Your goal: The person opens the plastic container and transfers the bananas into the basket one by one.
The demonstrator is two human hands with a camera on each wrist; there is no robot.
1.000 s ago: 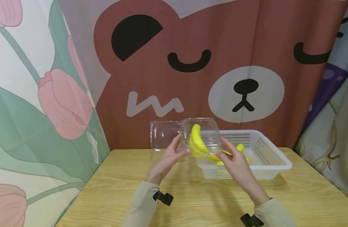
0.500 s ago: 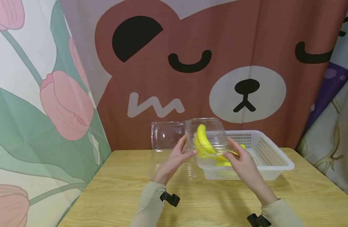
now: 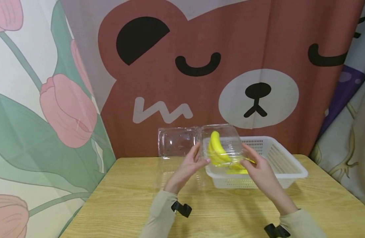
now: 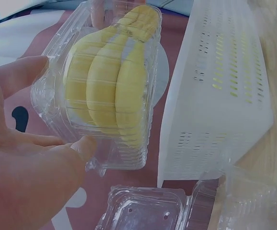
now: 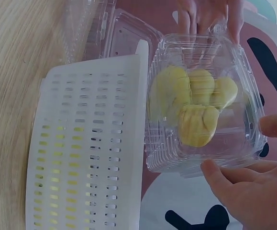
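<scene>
A clear plastic clamshell box (image 3: 204, 135), its lid down, is held up in front of the basket. Inside it lies a bunch of yellow bananas (image 4: 102, 81), seen end-on in the right wrist view. My left hand (image 3: 186, 168) grips the box's left end, the thumb on the near side. At the right end my right hand (image 3: 261, 168) pinches the box between thumb and fingers. Part of each hand's fingers is hidden behind the plastic.
Behind the box stands a white perforated basket (image 3: 289, 180) with more yellow bananas (image 3: 237, 171) in it. To the left, another clear clamshell (image 3: 176, 140) stands with its lid up on the wooden table (image 3: 134, 205). A bear-print curtain (image 3: 158, 82) hangs behind the table.
Both hands have shifted to the right with the boxed bananas, covering more of the basket's bananas. Their hold looks the same, and the other clamshell and the basket stay put.
</scene>
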